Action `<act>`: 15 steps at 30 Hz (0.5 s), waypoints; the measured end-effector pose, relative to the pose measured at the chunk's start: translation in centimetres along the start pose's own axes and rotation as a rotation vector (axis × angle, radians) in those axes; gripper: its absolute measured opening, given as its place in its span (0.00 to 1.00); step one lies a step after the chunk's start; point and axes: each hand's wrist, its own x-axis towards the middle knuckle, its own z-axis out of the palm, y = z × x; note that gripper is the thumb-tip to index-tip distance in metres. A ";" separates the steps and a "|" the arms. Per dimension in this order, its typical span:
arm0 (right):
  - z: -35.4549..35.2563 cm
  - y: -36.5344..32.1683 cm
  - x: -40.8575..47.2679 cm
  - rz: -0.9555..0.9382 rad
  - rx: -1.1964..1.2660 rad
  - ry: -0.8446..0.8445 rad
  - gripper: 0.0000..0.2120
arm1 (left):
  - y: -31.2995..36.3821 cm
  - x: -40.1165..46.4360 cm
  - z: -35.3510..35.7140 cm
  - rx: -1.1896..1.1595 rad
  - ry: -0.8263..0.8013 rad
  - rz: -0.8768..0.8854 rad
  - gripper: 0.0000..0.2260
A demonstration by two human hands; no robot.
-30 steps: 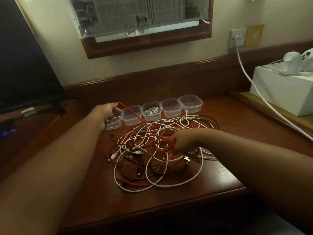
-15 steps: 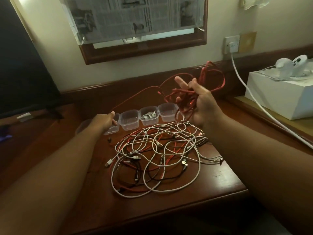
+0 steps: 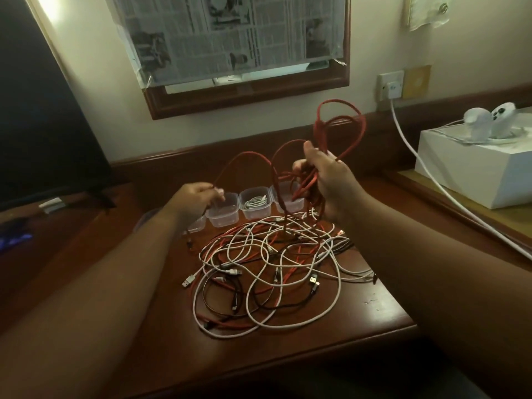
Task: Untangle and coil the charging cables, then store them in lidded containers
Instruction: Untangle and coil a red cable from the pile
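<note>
Your right hand (image 3: 328, 182) is clenched around a loose bunch of the red cable (image 3: 339, 131), lifted above the desk (image 3: 374, 306) with loops standing up over your knuckles, while your left hand (image 3: 195, 197) pinches a far stretch of the same cable just in front of the clear containers (image 3: 223, 211). One strand of red drops from your right fist straight into the tangled pile (image 3: 270, 269) of white, red and black cables lying on the desk, so the red one is probably not free yet. That is the main risk: pull upward or apart too briskly and the trailing strand could drag the whole pile with it, tightening a knot or sweeping plugs against the containers (they look light and would likely slide or tip). One container already holds a coiled white cable (image 3: 254, 201), which a snagged loop could pull back out. The loops in your fist also look uneven, so coiling them as they are may lock in twists; feeding the cable through slowly seems safer.
</note>
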 end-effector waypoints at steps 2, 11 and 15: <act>0.6 -0.2 -0.5 -0.050 -0.169 0.000 0.10 | 2.6 -1.2 0.1 -0.083 0.005 0.074 0.14; 2.6 -2.1 -4.3 -0.028 -0.526 -0.351 0.07 | 10.2 -5.8 0.4 -0.171 0.043 0.242 0.11; 3.2 -3.6 -6.6 -0.018 -0.588 -0.514 0.03 | 11.9 -7.7 0.3 -0.275 0.079 0.233 0.07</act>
